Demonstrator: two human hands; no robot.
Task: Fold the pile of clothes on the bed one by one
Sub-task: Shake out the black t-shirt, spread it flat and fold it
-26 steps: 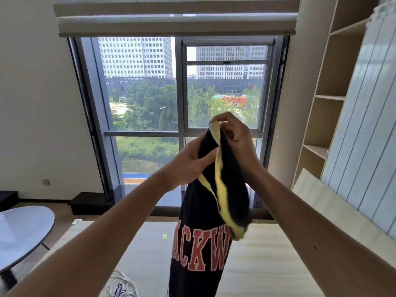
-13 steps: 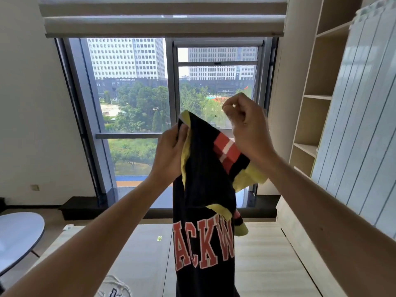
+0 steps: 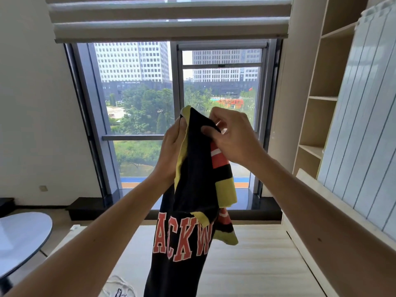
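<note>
**Position.** The shirt (image 3: 192, 189) was held up in front of the window (image 3: 137, 103), across its centre post. It hung down past the sill line and out of the lower edge of the view. Its long axis ran vertically, straight down from the hands.

**Hands.** Both hands were at the top end of the shirt and stood close together, with only a narrow bunch of cloth between them.
- The left hand (image 3: 171, 146) gripped the yellow-trimmed edge, with its fingers curled behind the cloth.
- The right hand (image 3: 233, 138) pinched the black top edge between thumb and fingers and sat marginally higher against the window.
- Neither hand was the nearer, as each had hold of the shirt.

**Condition of the shirt.** It was black, with large orange-red block letters outlined in white, of which "ACKW" could be read. Yellow trim ran down one edge. A sleeve banded in orange-red, white, black and yellow hung on the side of the window's right pane. The cloth was bunched and partly twisted, not spread, and the hem could not be seen.

**Surroundings.** Below the window lay the pale bed (image 3: 257, 264). A white garment (image 3: 120, 288) showed at the bottom of the view, below the window's left pane.

**Assessment.** The shirt was not yet opened flat. The next move would likely call for the hands to part sideways along the top edge, since the whole length hung beneath them.
</note>
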